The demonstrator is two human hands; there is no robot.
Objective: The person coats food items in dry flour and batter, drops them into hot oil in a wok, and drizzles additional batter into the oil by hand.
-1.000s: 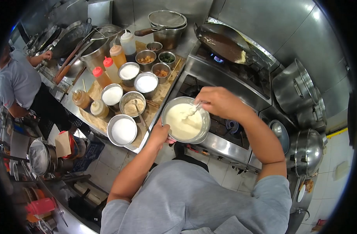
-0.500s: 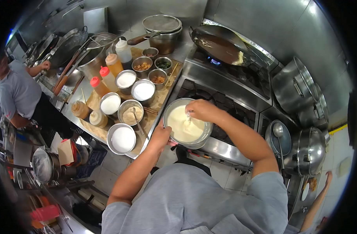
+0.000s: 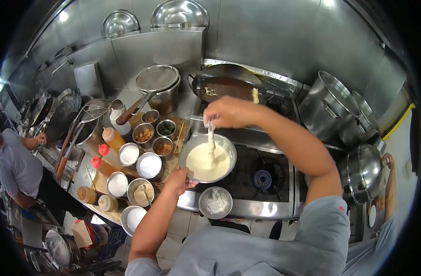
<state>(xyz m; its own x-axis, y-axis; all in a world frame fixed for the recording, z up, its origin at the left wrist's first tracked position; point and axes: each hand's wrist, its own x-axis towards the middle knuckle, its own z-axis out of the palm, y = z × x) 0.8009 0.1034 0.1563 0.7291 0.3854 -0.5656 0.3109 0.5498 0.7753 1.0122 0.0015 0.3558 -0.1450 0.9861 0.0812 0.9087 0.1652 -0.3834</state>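
In the head view, the right hand (image 3: 231, 112) is pinching the upper end of a batter-coated strip (image 3: 211, 148), probably light, soft and slippery, best held there, hanging toward the mixing bowl (image 3: 233, 158) at the frame's centre, whose rim the left hand (image 3: 178, 181) is gripping.

Round lids (image 3: 180, 14) and tall pots (image 3: 326, 103)

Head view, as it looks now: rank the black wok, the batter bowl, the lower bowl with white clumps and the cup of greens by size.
1. Black wok
2. Batter bowl
3. Lower bowl with white clumps
4. Cup of greens

Apparent size only; distances from the camera differ.
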